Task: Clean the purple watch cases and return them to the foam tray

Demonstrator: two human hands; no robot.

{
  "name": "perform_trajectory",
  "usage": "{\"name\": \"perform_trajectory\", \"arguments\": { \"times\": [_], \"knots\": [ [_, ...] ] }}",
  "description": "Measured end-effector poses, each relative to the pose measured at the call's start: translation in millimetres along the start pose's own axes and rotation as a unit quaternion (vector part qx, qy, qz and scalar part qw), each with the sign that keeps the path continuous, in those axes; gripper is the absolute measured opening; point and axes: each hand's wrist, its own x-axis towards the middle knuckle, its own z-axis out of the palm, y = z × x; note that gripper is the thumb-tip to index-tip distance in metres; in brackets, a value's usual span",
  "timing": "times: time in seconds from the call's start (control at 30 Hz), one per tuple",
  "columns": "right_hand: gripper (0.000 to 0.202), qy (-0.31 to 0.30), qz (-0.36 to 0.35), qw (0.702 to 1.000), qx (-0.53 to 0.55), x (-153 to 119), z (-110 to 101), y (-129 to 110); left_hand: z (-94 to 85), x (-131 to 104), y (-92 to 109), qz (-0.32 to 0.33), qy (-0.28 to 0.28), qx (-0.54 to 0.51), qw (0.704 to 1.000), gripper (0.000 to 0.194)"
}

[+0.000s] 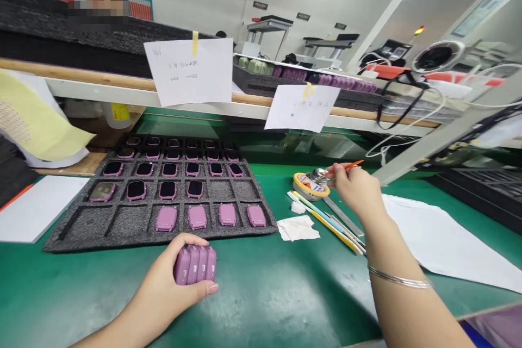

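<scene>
My left hand [163, 285] is wrapped around several purple watch cases [196, 265] stacked face to back, held just above the green bench in front of the foam tray [138, 223]. In the tray sit rows of purple watches [168, 190] with dark screens, and its front row has several purple pieces [197, 217] with no dark screen showing. At the right, my right hand [355, 187] pinches a slim orange tool [354, 164] of unclear kind. Its fingers are beside a small metal pot [318, 175] in a yellow-rimmed dish [299, 189].
A white tissue [299, 228], a metal ruler [340, 215] and thin sticks [326, 222] lie near the dish. White sheets [448, 239] are at the right. A shelf with paper notes [191, 73] crosses behind. Another person, blurred out, is at the upper left.
</scene>
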Motion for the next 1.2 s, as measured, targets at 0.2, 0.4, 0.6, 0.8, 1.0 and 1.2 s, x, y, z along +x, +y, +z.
{"name": "perform_trajectory", "arguments": {
  "times": [0.2, 0.4, 0.6, 0.8, 1.0, 1.2],
  "knots": [
    [0.040, -0.161, -0.172, 0.962, 0.139, -91, 10, -67, -1.0, -1, 4, -0.012, -0.023, -0.019, 0.999, 0.046],
    [0.018, -0.334, -0.425, 0.791, 0.286, -175, 30, -109, -3.0, 0, 5, 0.001, -0.032, -0.019, 0.999, 0.044],
    [0.016, -0.338, -0.425, 0.781, 0.309, -190, 59, -100, -3.4, 3, 4, 0.029, -0.038, 0.016, 0.999, 0.042],
    [0.020, -0.314, -0.469, 0.769, 0.301, -199, 62, -94, -2.3, 4, -1, 0.012, -0.058, -0.017, 0.998, 0.042],
    [0.028, -0.266, -0.497, 0.774, 0.288, -202, 68, -92, -1.2, 3, -1, -0.004, -0.053, -0.017, 0.998, 0.043],
    [0.027, -0.255, -0.510, 0.763, 0.305, -203, 72, -90, -0.9, 3, -2, 0.001, -0.052, -0.012, 0.999, 0.045]
  ]
}}
